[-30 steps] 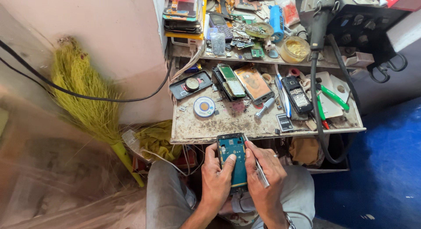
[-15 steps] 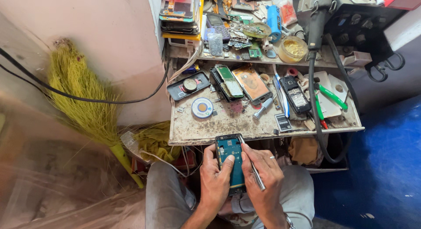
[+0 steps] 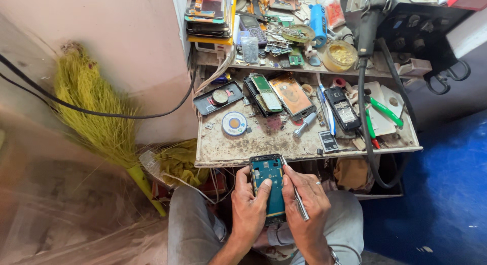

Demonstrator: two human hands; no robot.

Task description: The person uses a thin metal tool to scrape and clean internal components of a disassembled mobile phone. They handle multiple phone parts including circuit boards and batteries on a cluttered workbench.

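- Opened phone (image 3: 269, 186), back cover off and its teal circuit board bare, sits over my lap, just at the 6 o'clock edge of the bench tray (image 3: 218, 153).
- My left hand (image 3: 248, 206) is clenched around the phone's left side, thumb pressed on the board.
- My right hand (image 3: 304, 204) grips thin metal tweezers (image 3: 296, 191), their tip toward 12 o'clock at the phone's upper right corner; its forefinger rests on the board.
- Risk, as I judge it: the tweezers' tip could skid across the bare board and scratch a trace or bridge contacts if I push too hard.
- With the phone held in the air and not braced on the tray, a slack left grip could let it tip and drop between my knees.
- Any small part lifted loose might fall to the floor, or vanish among the clutter at 12 o'clock: the solder wire reel (image 3: 234, 124), other handsets (image 3: 343, 109), a green-handled screwdriver (image 3: 384, 111).
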